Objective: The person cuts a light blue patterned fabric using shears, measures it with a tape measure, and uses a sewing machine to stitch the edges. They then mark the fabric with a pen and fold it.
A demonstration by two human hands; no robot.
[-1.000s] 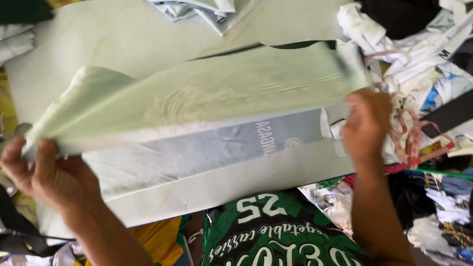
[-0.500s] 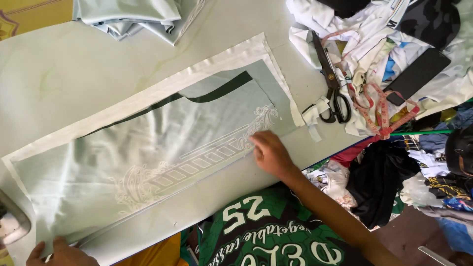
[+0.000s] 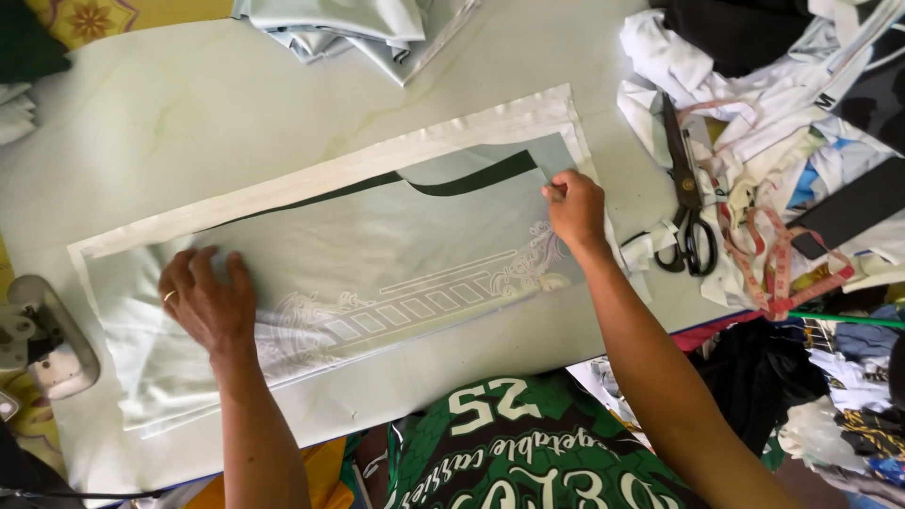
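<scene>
Left hand (image 3: 205,300) newly atop pale fabric (image 3: 377,245) (fingers flat).

A pale green printed cloth (image 3: 377,245) lies spread flat on a white sheet (image 3: 311,179) over the table (image 3: 189,104). The left hand (image 3: 207,302) presses palm-down on the cloth's left part, a ring on one finger. The right hand (image 3: 575,209) pinches the cloth's far right corner, beside a dark green strip (image 3: 471,177). To the right, black scissors (image 3: 686,198) rest by a heap of fabric scraps (image 3: 782,123). Folded cloth (image 3: 358,24) sits at the far edge.
</scene>
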